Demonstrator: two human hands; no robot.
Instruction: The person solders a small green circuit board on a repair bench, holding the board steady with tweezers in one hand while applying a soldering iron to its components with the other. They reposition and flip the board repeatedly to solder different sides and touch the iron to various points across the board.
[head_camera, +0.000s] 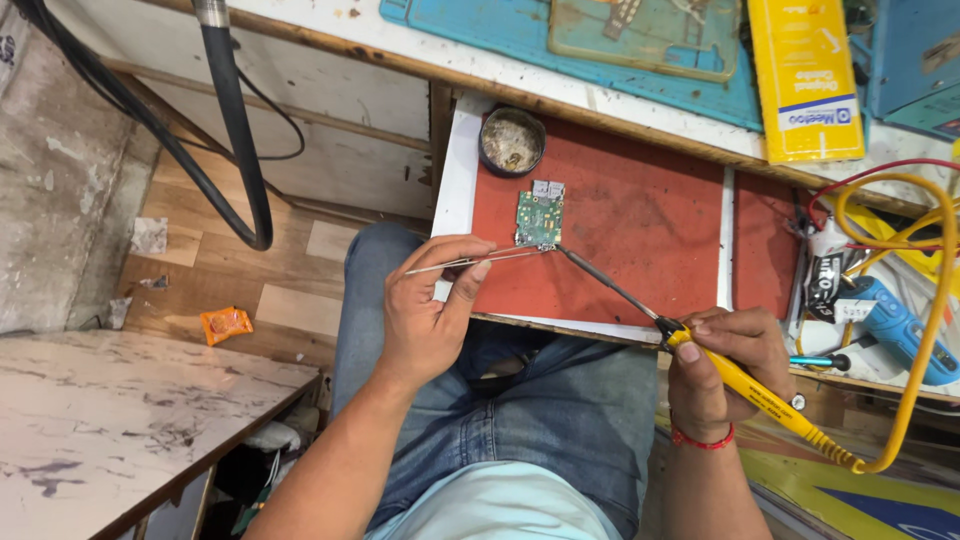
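Observation:
A small green circuit board (539, 216) lies on a red mat (640, 220) on a pull-out tray. My left hand (428, 310) grips thin metal tweezers (478, 261) whose tips reach the board's lower edge. My right hand (722, 365) holds a yellow-handled soldering iron (745, 385); its dark metal tip (590, 272) meets the tweezers' tips at the board's bottom corner. A yellow cable (925, 300) loops from the iron's rear.
A round tin of flux or residue (511, 140) sits above the board. A blue mat (560, 40) and yellow box (806, 75) lie on the upper bench. Tools and wires (880, 310) crowd the right. A black hose (235, 130) hangs left, above a marble-look table (110, 420).

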